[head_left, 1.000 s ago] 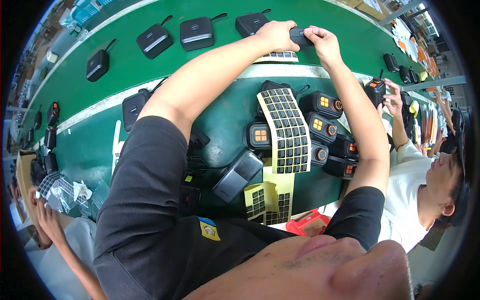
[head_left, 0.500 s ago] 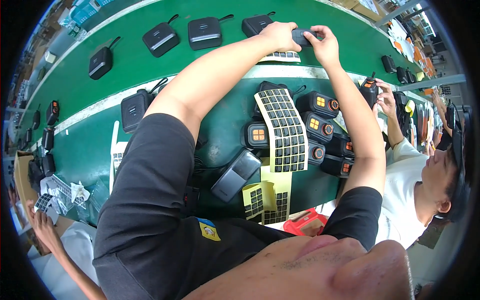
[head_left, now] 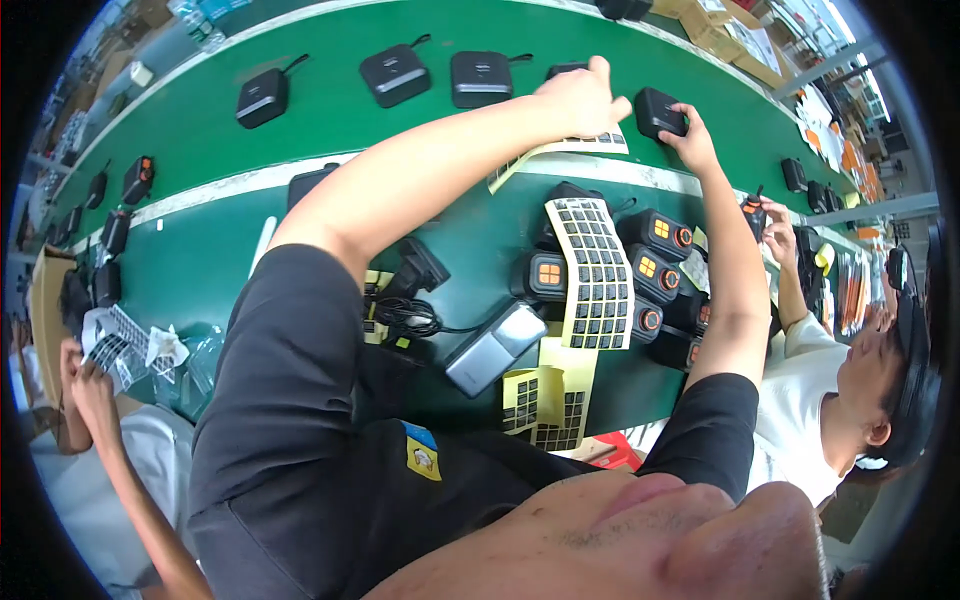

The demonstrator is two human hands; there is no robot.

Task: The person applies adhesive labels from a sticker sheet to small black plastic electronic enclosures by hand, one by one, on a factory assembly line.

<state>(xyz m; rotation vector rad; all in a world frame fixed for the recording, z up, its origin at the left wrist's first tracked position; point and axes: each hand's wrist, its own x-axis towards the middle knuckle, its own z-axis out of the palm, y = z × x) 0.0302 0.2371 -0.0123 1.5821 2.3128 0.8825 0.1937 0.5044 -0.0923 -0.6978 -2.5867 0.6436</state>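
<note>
A green bench (head_left: 220, 240) lies near, and past a pale strip runs a far green surface (head_left: 330, 120).

On the near left, a co-worker's hands (head_left: 88, 390) hold a small dark-patterned sheet. Along the far surface stand a first case (head_left: 262, 97), a second case (head_left: 393, 75) and a third case (head_left: 481, 78), all black with straps. On the bench, nearer, lie a coiled cable (head_left: 405, 318) and, to its right, a grey brick (head_left: 495, 347).

The left hand (head_left: 585, 100) is on the far side, over the far sheet (head_left: 600, 145) of dark pads, its thumb apart from the raised forefinger; whether it pinches a pad I cannot tell. The sheet's left end curls over the pale strip, so it would be worth keeping flat, clear of the forearm. Nearer, a long sheet (head_left: 597, 275) drapes over orange-buttoned units (head_left: 655, 275).

Right of the left hand, the held case (head_left: 660, 113) is on the far surface, apart from that hand. The right hand (head_left: 692, 140) has it by the near right corner, thumb and fingers closed on the edge. A grip on one corner probably lets the case swivel; holding opposite sides would steady it, with fingertips kept off the top face. Moving it level should avoid scuffing.

Farther right, another co-worker's hand (head_left: 778, 232) holds a dark unit (head_left: 753, 210).
</note>
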